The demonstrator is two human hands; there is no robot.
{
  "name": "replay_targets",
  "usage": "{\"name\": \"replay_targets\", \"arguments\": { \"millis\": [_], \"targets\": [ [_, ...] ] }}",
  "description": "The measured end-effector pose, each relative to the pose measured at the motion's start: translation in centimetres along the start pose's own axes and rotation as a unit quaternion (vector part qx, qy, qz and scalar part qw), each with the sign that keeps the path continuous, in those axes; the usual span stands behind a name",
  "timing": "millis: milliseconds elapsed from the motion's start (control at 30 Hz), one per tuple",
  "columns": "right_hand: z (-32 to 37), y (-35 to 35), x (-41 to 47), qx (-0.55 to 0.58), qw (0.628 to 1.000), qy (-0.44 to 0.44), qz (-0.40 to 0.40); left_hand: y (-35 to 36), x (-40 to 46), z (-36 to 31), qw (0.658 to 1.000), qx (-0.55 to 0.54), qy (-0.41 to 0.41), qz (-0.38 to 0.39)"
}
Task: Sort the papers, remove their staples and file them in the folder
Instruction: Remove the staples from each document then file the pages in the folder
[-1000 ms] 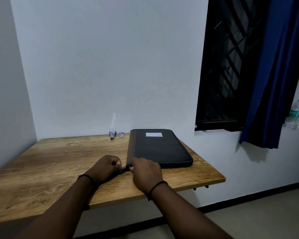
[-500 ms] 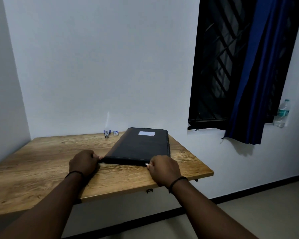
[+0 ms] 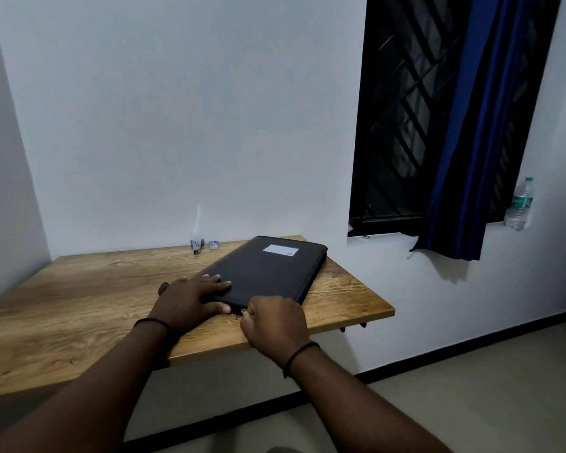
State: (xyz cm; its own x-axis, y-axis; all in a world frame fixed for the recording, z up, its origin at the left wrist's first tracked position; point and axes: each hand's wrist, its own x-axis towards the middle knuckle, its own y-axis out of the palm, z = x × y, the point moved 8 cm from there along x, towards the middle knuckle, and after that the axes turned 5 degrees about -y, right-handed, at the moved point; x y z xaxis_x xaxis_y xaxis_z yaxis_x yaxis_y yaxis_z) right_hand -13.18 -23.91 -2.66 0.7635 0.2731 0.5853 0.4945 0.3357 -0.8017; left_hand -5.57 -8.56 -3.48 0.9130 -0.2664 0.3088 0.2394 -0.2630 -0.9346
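**Both hands at the near corner of the zipped folder**

Nearest the camera, two bare forearms reach forward, each with a thin black band at the wrist. The right hand (image 3: 273,323) is curled into a fist at the front edge of the folder (image 3: 268,269), its grip pinching a small metal zip pull (image 3: 243,311) at the near corner. The left hand (image 3: 190,299) lies flat, fingers straight and spread, pressing down on the folder's near left corner; its thumb tip shows below the edge.

The folder is a black, matte, rounded-corner rectangle, closed, lying flat and turned at an angle on the right part of the table (image 3: 79,305), with a pale rectangular label (image 3: 280,250) on its far end. The table is a wall-mounted slab with a warm, streaked wood grain and a straight front edge.

Farther back, by the plain white wall, stand a small blue and metal stapler (image 3: 196,246) and, just beside it, a small box (image 3: 214,245). To the right, a dark barred window with a blue curtain (image 3: 461,158), and a clear plastic bottle (image 3: 520,204).
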Motion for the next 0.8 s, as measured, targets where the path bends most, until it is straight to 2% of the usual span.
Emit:
{"name": "replay_targets", "arguments": {
  "millis": [167, 267, 367, 467, 667, 733, 800],
  "targets": [
    [-2.4, -1.1, -2.1, -0.077, 0.99, -0.081, -0.083, -0.6, 0.0, -1.4, 0.997, 0.056, 0.018, -0.05],
    [-6.0, -1.9, -3.4, -0.067, 0.989, -0.062, -0.12, -0.7, -0.2, -0.7, 0.998, 0.034, 0.02, -0.053],
    [-8.7, -1.8, -2.7, -0.056, 0.995, 0.008, -0.076, -0.5, -0.2, 0.1, 0.999, 0.014, 0.015, -0.03],
    [-9.7, -0.9, -1.3, 0.031, 0.997, 0.07, 0.031, -0.5, -0.1, -0.6, 1.0, 0.008, 0.013, 0.007],
    [-4.8, 1.2, 0.0, 0.188, 0.976, 0.041, 0.101, 0.9, -0.2, -6.7, 0.991, 0.022, 0.099, 0.083],
    [-4.4, 1.5, 0.5, 0.184, 0.977, 0.037, 0.099, 1.0, -0.8, -6.2, 0.991, 0.041, 0.109, 0.069],
    [-5.1, 1.3, 1.0, 0.124, 0.988, 0.035, 0.086, 0.8, -1.4, -5.1, 0.99, 0.058, 0.118, 0.051]
  ]
}}
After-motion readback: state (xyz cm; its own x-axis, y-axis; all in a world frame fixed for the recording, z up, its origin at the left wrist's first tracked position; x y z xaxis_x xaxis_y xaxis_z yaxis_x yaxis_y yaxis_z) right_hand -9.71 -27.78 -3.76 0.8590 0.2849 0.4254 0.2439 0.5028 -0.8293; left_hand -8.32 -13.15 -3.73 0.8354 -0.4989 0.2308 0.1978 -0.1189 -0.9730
